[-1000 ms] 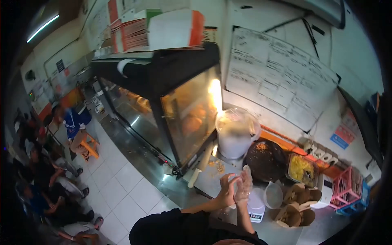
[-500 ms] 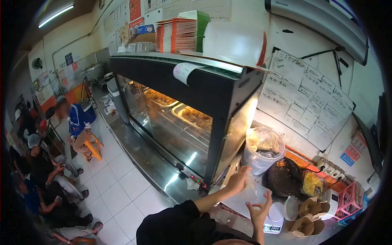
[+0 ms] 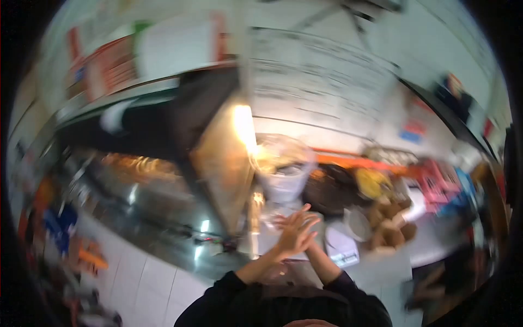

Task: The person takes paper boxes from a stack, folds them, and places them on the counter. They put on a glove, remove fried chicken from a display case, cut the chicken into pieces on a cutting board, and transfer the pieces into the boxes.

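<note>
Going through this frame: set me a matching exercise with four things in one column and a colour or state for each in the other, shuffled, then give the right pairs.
Things:
1. hands
2. scale
3. crate
4. tub

Colour or state:
A. pink
B. see-through and tall
C. pressed together
D. white, flat and low

Pairs: 1-C; 2-D; 3-A; 4-B.

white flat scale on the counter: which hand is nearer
Right. The right hand is just left of the white flat scale; the left hand lies against it, on its far side.
</note>
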Tool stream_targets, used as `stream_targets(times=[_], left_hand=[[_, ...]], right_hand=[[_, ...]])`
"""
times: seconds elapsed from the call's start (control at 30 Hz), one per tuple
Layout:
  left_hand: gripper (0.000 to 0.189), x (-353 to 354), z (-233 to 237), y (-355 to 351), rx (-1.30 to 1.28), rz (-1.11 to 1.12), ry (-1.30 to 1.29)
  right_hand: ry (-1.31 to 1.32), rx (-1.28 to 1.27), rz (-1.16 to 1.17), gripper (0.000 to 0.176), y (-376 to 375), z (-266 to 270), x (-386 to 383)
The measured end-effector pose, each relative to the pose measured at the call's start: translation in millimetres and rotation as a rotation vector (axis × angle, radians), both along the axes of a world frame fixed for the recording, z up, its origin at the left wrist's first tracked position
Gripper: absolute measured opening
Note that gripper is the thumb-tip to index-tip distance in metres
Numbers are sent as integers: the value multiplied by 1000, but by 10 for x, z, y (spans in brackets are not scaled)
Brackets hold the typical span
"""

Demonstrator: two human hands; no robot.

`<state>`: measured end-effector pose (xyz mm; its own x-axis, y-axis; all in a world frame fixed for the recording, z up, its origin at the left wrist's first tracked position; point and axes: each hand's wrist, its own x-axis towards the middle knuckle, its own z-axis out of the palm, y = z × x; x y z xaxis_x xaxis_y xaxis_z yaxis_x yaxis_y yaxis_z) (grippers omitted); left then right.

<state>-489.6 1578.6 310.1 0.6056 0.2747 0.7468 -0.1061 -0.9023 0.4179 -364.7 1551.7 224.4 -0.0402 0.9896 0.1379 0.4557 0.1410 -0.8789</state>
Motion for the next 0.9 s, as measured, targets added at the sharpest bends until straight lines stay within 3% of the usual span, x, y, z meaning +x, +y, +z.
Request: stream_targets(times=[0.1, 0.17, 0.23, 0.27, 0.33, 0.4, 0.47, 0.53, 0.63, 0.73, 0.77, 0.9], left_hand=[[48, 304, -194, -160, 357, -349, 172], [49, 575, -411, -248, 337, -491, 140], [53, 916, -862, -243, 467, -472, -33], [56, 1104, -897, -269, 468, -413, 43], [61, 1455, -897, -380, 483, -272, 196], [65, 1882, -902, -619, 252, -211, 266], [63, 2293, -1002, -867, 26, -211, 275], [58, 2712, -829, -1225, -20, -215, 330], [47, 3384, -796, -1623, 6, -199, 449], [32, 3876, -966, -1751, 175, -81, 832], [28, 3977, -984, -1750, 173, -60, 854], [15, 4140, -1135, -1707, 232, -94, 868]], right_hand=[[771, -223, 7, 61, -449, 162, 99], [1339, -314, 137, 61, -827, 302, 347], [1613, -263, 222, 62, -1231, 480, 722], [1618, -189, 156, 63, -1434, 619, 960], [1401, 15, -248, 61, -1886, 967, 1397], [880, 78, -275, 47, -2471, 1051, 2107], [517, -12, -495, 37, -2947, 958, 2863], [-274, -350, -788, 40, -3116, 964, 3513], [-747, -144, -591, 54, -3194, 358, 4392], [-993, -327, -269, 52, -2959, -131, 4871], [-979, -317, -233, 39, -2899, -178, 4919], [-954, -334, -221, 20, -2873, -304, 4981]])
